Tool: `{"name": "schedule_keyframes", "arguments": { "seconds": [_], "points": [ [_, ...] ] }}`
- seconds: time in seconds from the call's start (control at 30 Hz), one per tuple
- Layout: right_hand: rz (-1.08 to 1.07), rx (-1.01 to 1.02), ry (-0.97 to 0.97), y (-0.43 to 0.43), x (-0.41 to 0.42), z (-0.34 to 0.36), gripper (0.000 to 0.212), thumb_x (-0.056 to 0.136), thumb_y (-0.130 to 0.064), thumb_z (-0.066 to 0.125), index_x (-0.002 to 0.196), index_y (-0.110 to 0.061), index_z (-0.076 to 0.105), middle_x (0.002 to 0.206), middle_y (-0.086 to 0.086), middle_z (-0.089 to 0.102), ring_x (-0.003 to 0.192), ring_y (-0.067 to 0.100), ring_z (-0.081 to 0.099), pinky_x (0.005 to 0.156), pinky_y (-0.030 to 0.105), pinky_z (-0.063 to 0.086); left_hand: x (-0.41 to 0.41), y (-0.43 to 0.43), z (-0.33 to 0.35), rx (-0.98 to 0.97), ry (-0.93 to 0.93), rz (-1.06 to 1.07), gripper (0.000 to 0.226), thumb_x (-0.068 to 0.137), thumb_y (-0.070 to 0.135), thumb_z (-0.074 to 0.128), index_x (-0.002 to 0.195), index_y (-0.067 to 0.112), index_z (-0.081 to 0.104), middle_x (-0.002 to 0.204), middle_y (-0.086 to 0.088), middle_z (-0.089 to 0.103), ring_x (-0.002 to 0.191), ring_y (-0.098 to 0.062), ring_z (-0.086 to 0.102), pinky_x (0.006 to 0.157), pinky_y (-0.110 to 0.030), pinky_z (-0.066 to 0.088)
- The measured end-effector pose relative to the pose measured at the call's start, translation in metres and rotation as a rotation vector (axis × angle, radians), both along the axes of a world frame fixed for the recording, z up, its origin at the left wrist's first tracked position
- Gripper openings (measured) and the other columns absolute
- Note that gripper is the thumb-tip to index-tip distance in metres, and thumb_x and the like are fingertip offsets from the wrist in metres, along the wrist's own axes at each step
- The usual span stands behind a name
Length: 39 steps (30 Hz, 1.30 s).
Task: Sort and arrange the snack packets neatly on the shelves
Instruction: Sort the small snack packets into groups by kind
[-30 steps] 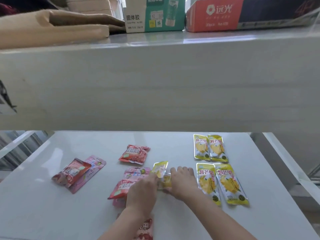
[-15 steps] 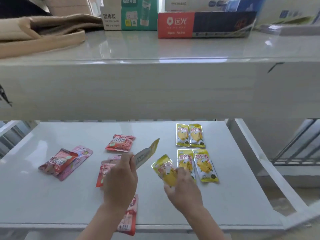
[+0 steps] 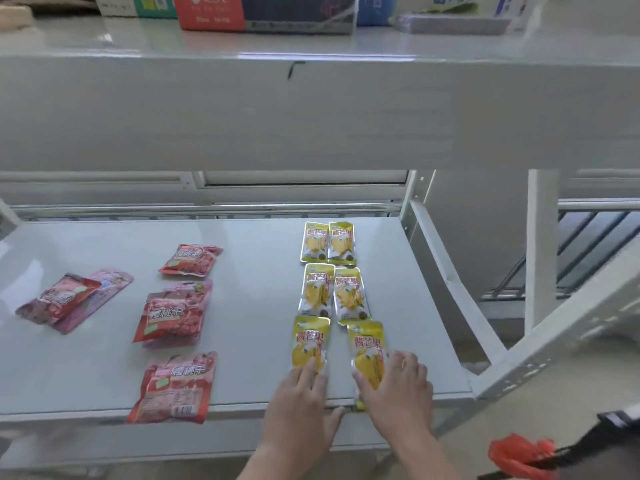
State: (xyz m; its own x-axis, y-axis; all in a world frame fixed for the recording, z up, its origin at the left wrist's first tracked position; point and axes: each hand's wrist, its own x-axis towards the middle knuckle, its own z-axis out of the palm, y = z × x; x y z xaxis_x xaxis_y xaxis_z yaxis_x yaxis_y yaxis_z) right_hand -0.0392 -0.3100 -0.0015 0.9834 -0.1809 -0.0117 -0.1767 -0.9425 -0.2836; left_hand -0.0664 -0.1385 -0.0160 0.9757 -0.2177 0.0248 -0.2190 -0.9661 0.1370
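Note:
Several yellow mango packets lie in two columns on the right of the white shelf (image 3: 242,341). My left hand (image 3: 301,400) rests flat on the bottom of the front-left yellow packet (image 3: 310,341). The fingers of my right hand (image 3: 398,386) lie straight over the front-right yellow packet (image 3: 367,351), which reaches the shelf's front edge. Red cherry packets lie to the left: one at the back (image 3: 190,259), a stacked pair in the middle (image 3: 173,313), one overhanging the front edge (image 3: 176,386). A red and pink pair (image 3: 72,299) lies at far left.
The upper shelf (image 3: 311,109) overhangs close above and carries a red box (image 3: 211,12) and other boxes. A white diagonal brace (image 3: 450,296) and an upright post (image 3: 540,244) stand at the right. A red bag (image 3: 519,455) shows at bottom right.
Both hands held yellow packets in the air half a second ago; now both packets lie flat at the front of the yellow columns with my hands resting on them.

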Motion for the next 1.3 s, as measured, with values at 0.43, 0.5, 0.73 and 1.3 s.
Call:
{"name": "schedule_keyframes", "arguments": {
  "seconds": [0.43,0.5,0.73,1.3],
  "points": [
    [0.414,-0.043,-0.06,-0.007,-0.013,-0.032,0.066,0.068,-0.062,0.065,0.123,-0.026,0.056,0.124,-0.003,0.059,0.099,0.018,0.061,0.075,0.035,0.055,-0.003,0.003,0.002,0.055,0.229,-0.048,0.08,0.09,0.069,0.03,0.154,0.021,0.024,0.162,-0.001,0.011,0.146,-0.025,0.025,0.117,-0.038,0.025],
    [0.415,-0.052,-0.05,-0.009,-0.01,-0.034,0.063,0.071,-0.062,0.062,0.123,-0.028,0.055,0.124,-0.005,0.058,0.101,0.017,0.06,0.078,0.034,0.054,-0.004,0.009,-0.005,0.044,0.256,-0.062,0.073,0.089,0.071,0.031,0.137,0.021,0.055,0.149,-0.001,0.044,0.125,-0.022,0.056,0.098,-0.034,0.049],
    [0.444,0.011,-0.076,-0.011,0.014,-0.023,0.064,0.085,-0.059,0.047,0.139,-0.026,0.04,0.141,-0.002,0.046,0.127,0.021,0.047,0.103,0.039,0.04,0.027,0.018,-0.001,0.036,0.07,-0.071,0.066,0.096,0.063,0.023,0.138,0.02,0.052,0.144,-0.001,0.051,0.129,-0.018,0.051,0.101,-0.032,0.046],
    [0.603,-0.124,0.181,0.015,0.107,-0.02,0.101,0.062,-0.069,-0.024,0.152,-0.024,-0.013,0.16,0.005,-0.021,0.147,0.022,-0.02,0.117,0.047,-0.01,0.129,0.021,-0.006,0.198,0.207,-0.075,0.094,0.079,0.076,-0.013,0.155,0.023,-0.006,0.162,-0.002,-0.016,0.15,-0.021,-0.012,0.121,-0.043,-0.003]
  ]
}}
